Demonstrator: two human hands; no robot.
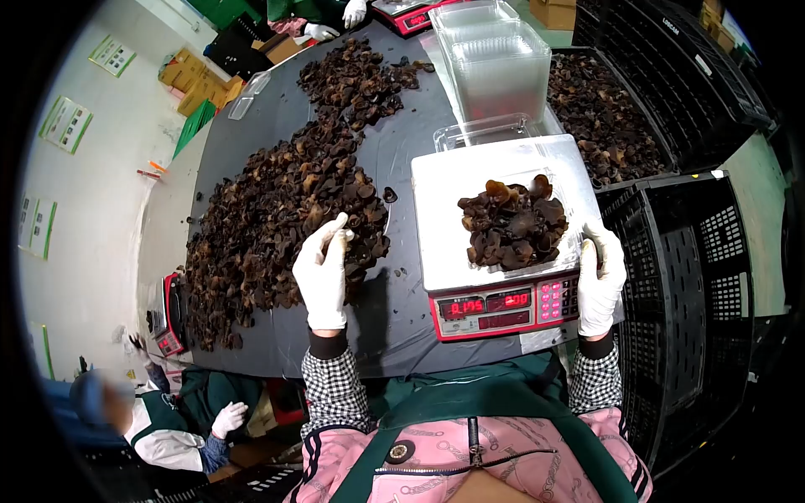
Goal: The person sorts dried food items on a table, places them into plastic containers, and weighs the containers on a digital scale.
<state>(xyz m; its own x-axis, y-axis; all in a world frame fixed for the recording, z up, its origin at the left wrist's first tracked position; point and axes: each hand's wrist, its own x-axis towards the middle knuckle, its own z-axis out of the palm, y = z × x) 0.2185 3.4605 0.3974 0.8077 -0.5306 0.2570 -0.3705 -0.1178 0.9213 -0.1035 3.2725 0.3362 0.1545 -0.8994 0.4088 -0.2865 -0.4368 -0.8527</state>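
Observation:
Dark brown wood-ear-like fungus pieces [513,223] lie in a clear tray on the white plate of a red digital scale [503,312] with lit red digits. My right hand [600,272], in a white glove, is at the scale's right edge, its thumb and fingers close to the tray's corner. My left hand [324,267], also gloved in white, is raised over the right side of a large heap of the same fungus [277,193]. Its thumb and index finger are near each other, and whether they hold a small piece is too small to tell.
Stacked clear trays [495,67] stand behind the scale. Black crates [671,310] are at the right, one filled with fungus [604,117]. A co-worker [180,419] is at the lower left by another scale [170,314]; another person's gloved hands [354,12] are at the far edge.

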